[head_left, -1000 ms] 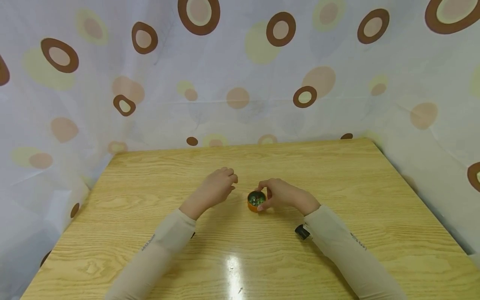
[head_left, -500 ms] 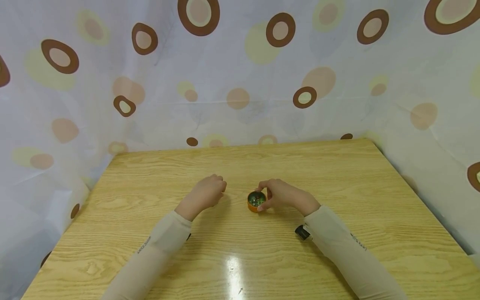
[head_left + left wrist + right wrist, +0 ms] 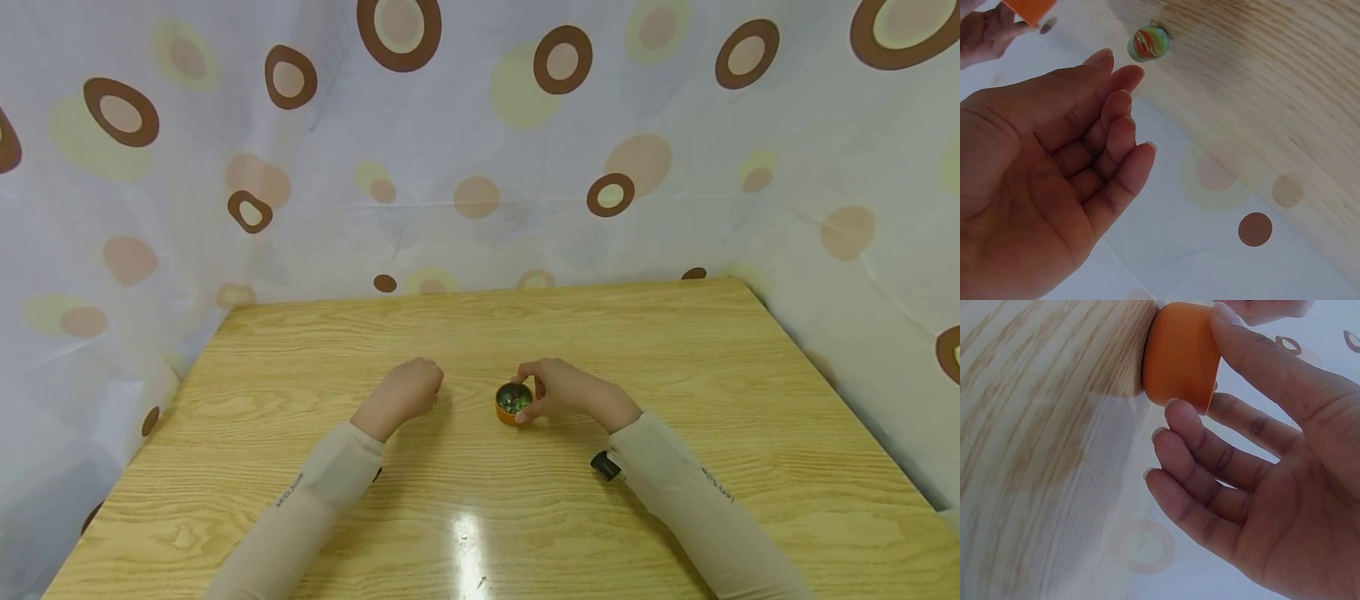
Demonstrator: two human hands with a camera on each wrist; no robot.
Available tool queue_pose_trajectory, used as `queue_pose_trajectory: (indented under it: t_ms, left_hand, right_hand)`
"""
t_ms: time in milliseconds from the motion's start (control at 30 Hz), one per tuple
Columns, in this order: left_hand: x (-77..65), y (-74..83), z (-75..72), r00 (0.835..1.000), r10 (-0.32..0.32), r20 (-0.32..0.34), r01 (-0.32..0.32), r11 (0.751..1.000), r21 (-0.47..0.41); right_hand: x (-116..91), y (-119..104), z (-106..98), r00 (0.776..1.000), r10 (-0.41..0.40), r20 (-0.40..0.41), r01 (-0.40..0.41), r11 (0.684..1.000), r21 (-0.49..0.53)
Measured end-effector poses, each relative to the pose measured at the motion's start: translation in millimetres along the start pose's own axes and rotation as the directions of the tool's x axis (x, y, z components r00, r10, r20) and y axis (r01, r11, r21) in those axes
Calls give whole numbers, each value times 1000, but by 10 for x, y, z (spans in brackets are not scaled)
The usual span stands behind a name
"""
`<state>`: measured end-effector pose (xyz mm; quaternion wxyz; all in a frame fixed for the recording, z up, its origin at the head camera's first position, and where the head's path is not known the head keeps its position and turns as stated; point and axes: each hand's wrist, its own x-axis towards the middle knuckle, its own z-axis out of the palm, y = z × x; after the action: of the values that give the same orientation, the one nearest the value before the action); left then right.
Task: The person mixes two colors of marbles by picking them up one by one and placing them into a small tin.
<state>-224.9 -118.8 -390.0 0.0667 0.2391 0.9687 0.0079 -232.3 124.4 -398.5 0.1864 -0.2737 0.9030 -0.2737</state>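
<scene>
My right hand (image 3: 566, 390) grips a small round orange cup (image 3: 1182, 356) by its rim, thumb on the near side and a finger on the far side. The cup stands upright on the table, and shiny green, glassy marbles (image 3: 514, 400) show inside it. Left of the cup, my left hand (image 3: 405, 390) is low over the wood with its fingers loosely bent. A glass marble (image 3: 1149, 42) with red, yellow and green swirls lies just beyond the thumb and index fingertips in the left wrist view, with a small gap between.
The wooden table (image 3: 637, 333) spreads out around both hands. A white curtain (image 3: 480, 150) with brown rings and pale spots hangs behind it and along both sides. Dark devices, like the one (image 3: 605, 465) at the right cuff, sit under the wrists.
My left hand has moved left, away from the cup, and a little nearer the body, and sits lower. The right hand and the cup have stayed in place.
</scene>
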Motion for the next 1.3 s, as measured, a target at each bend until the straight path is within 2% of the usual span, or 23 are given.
queue_pose_trajectory:
  t_ms: [367,800,1033,1300]
  left_hand:
    - [40,-36,76,999,-27,27,27,999,-21]
    - [44,-38,43,997,-51,62,53,998,-25]
    - [58,-46,48,997,-36,64,38,999,-21]
    - [58,-41,58,999,27,20,-28,998,51]
  right_hand:
    - [-5,-7,13,1000,7,1,-7,1000,0]
    - [-7,-10,13,1000,7,-2,-7,1000,2]
    - [-20,-24,-6,1000,8,-4,-8,1000,4]
    - [-19,-25,-10,1000,2,-2,-2,1000,6]
